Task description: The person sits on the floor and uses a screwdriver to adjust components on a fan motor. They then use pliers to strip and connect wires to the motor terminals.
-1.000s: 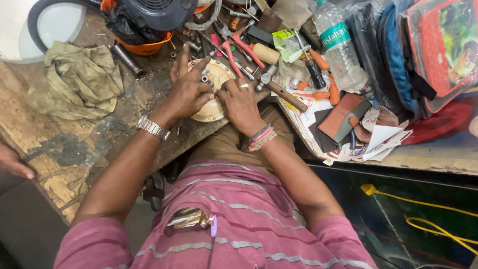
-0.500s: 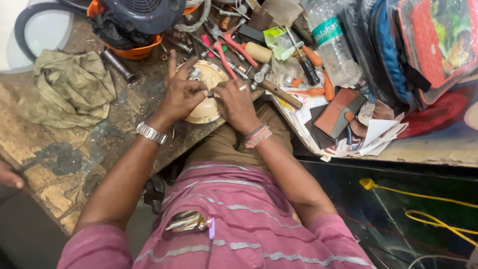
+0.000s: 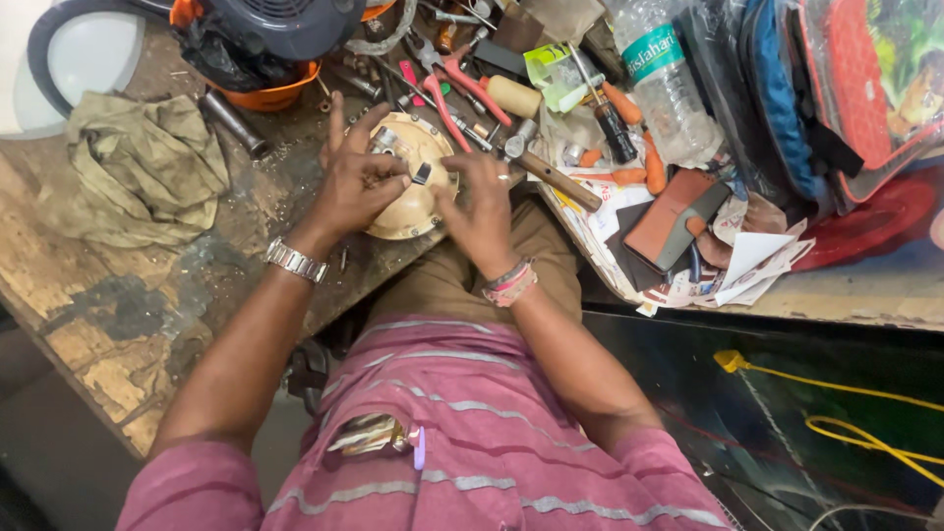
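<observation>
We saw round beige housing (image 3: 405, 182) on worktop (image 3: 118, 315), upper centre of frame. Left hand (image 3: 356, 185) clasped its left rim, fingers partly spread. Right hand (image 3: 484, 211) touched its right edge, fingertips pinching small dark part (image 3: 422, 174). Housing lay open, metal fitting showing at top: we judged work mid-way, part not seated. Red pliers (image 3: 462, 84), hammer (image 3: 556, 175) just beyond. Olive rag (image 3: 133, 167) upper left.
</observation>
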